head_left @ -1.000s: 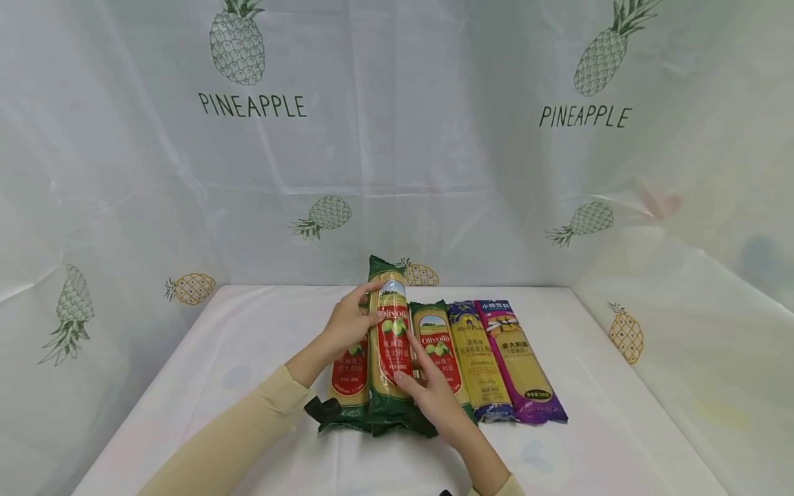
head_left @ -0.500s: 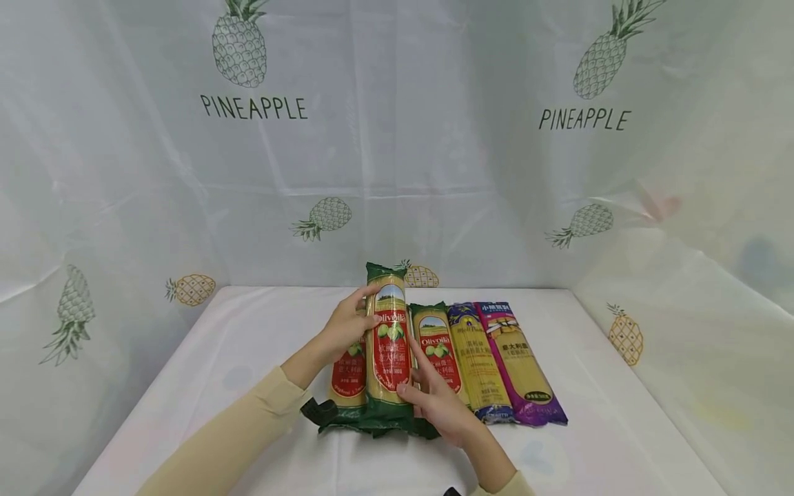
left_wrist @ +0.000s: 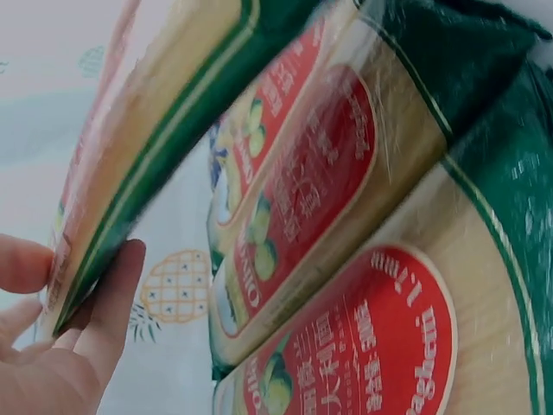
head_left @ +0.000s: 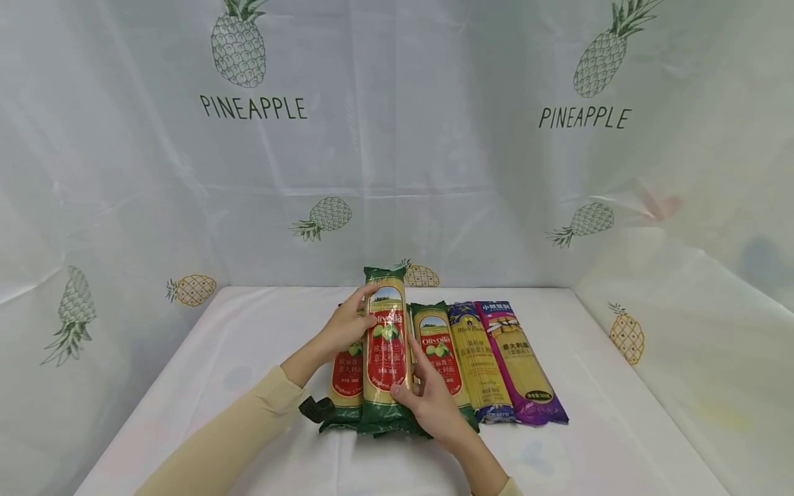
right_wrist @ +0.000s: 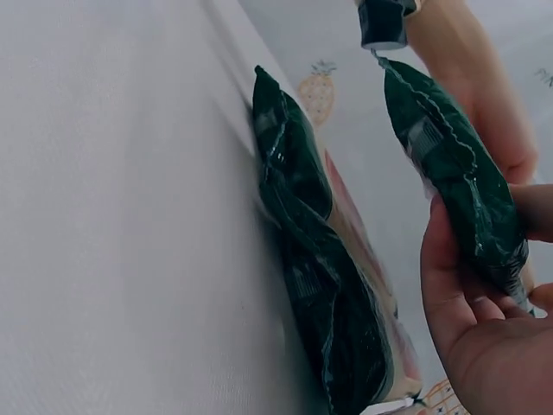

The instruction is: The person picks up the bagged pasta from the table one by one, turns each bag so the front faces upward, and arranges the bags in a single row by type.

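Observation:
A spaghetti pack (head_left: pixel 387 358) with green ends and a red label is held tilted above other packs, its far end raised. My left hand (head_left: pixel 343 325) grips its upper left side, thumb on the front. My right hand (head_left: pixel 435 408) holds its lower right edge. In the left wrist view, the left hand (left_wrist: pixel 65 363) pinches the far end of the pack, well apart from the packs below. In the right wrist view, the right hand (right_wrist: pixel 492 346) is curled around the pack's green near end (right_wrist: pixel 458 173). Matching packs lie to the left (head_left: pixel 349 375) and right (head_left: pixel 442 351), partly covered.
Right of the green packs lie a yellow-and-blue spaghetti pack (head_left: pixel 482 365) and a purple-edged pasta pack (head_left: pixel 521 362), side by side. All rest on a white-covered table (head_left: pixel 595 441). A pineapple-print curtain (head_left: pixel 434 158) hangs behind and at both sides.
The held spaghetti pack has sunk a little and shifted slightly left, its top end coming down. Both hands keep their grip, and the other packs stay put.

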A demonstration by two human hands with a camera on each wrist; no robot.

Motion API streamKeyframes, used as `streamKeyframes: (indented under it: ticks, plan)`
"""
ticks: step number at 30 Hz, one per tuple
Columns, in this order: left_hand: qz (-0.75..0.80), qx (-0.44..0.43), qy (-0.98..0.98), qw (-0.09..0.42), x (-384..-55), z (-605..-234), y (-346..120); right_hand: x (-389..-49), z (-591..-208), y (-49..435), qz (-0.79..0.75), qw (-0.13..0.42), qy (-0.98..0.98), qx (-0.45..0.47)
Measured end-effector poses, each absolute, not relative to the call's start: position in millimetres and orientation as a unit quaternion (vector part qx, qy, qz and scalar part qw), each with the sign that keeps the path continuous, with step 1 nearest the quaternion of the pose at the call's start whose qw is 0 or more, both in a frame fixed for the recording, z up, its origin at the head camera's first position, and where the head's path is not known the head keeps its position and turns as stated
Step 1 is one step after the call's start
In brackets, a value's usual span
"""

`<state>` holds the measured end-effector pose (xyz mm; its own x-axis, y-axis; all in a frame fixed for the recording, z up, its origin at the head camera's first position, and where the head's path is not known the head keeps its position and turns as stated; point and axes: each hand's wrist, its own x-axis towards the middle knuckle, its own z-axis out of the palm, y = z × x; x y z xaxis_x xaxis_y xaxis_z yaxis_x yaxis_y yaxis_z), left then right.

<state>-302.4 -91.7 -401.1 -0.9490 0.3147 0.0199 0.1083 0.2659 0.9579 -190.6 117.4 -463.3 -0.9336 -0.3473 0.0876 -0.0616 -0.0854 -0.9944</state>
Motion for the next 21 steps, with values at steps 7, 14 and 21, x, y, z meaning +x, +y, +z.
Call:
streamKeyframes:
  ticks: [7,14,21]
  plan:
    - [0.556,0.124,0.819,0.071,-305.4,-402.3,-96.2,-185.9,-462.2,111.7,-0.710,0.070,0.687,-0.139]
    - [0.597,0.109,0.791,0.080,-308.4,-402.0,-99.6,-183.0,-461.8,106.0,-0.689,0.042,0.712,-0.133]
    - [0.630,0.094,0.765,0.090,-312.5,-407.7,-110.5,-182.7,-457.7,101.0,-0.615,0.028,0.775,-0.145]
